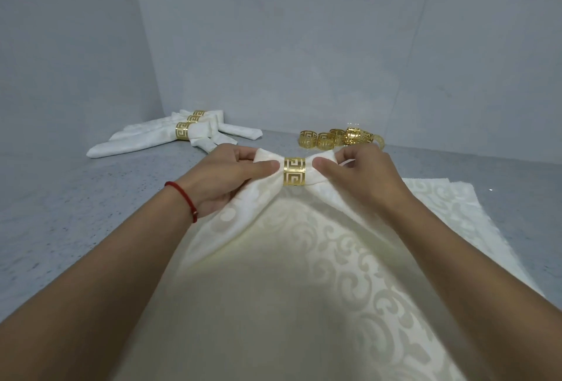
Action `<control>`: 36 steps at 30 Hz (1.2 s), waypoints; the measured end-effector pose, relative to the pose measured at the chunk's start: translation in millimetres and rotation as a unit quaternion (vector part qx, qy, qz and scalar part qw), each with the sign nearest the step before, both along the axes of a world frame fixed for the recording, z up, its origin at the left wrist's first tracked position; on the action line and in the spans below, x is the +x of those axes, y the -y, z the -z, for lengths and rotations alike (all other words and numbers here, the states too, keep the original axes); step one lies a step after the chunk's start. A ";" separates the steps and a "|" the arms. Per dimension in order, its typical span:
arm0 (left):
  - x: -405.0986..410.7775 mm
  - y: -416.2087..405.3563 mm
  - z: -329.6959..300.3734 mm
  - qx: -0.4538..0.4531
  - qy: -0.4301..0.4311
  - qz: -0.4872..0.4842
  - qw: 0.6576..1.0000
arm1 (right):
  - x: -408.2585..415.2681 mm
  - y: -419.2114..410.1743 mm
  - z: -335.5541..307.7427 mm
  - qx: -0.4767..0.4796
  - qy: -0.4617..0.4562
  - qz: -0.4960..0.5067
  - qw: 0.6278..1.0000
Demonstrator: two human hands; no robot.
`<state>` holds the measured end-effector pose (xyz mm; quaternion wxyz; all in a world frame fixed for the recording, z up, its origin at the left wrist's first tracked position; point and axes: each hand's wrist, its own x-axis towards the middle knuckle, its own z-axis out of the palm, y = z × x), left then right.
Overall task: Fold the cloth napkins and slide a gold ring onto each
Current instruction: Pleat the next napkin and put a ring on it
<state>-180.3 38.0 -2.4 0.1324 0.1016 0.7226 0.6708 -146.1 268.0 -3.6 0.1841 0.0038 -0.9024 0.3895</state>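
A cream patterned cloth napkin [273, 259] hangs from my two hands above the counter, gathered at its top through a gold ring [294, 171] with a square key pattern. My left hand [226, 175] pinches the gathered cloth just left of the ring. My right hand [360, 172] pinches the cloth just right of it. Three folded napkins with gold rings [182, 132] lie at the back left. Several loose gold rings [337, 136] sit in a cluster at the back right.
The grey speckled counter [76, 213] runs into a corner of pale walls [273, 46]. More flat cream napkins [456, 207] lie stacked under and to the right of the held one. A red string bracelet [185, 199] is on my left wrist.
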 end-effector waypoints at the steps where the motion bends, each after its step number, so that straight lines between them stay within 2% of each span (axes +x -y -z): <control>1: -1.0 2.3 -2.9 -0.008 0.005 -0.004 1.000 | -1.9 1.1 -4.3 -0.008 0.025 -0.005 1.000; 6: -11.1 28.2 -26.5 -0.040 0.031 -0.014 0.999 | -14.9 21.5 -23.1 -0.088 0.130 -0.086 0.984; 10: -21.8 70.3 -49.8 -0.086 0.068 -0.015 0.994 | -33.7 63.3 -25.5 -0.115 0.150 -0.127 0.974; 14: -40.7 127.3 -55.3 -0.124 0.091 -0.066 0.986 | -55.5 124.0 -13.5 -0.147 0.154 -0.134 0.968; 19: -70.4 177.2 -44.4 -0.255 0.039 -0.142 0.956 | -82.1 195.6 13.3 -0.206 0.165 -0.123 0.957; 24: -119.6 189.9 -29.6 -0.348 -0.037 -0.208 0.914 | -121.4 231.5 18.4 -0.201 0.166 -0.100 0.960; 28: -156.7 187.1 -26.7 -0.391 -0.093 -0.271 0.875 | -159.2 243.4 15.2 -0.153 0.111 -0.064 0.980; 31: -177.5 189.6 -22.9 -0.406 -0.098 -0.286 0.863 | -187.8 247.0 10.4 -0.088 0.084 -0.027 0.992; 36: -201.2 187.5 -1.2 -0.390 -0.102 -0.284 0.870 | -220.8 246.5 10.2 -0.033 0.124 -0.005 0.992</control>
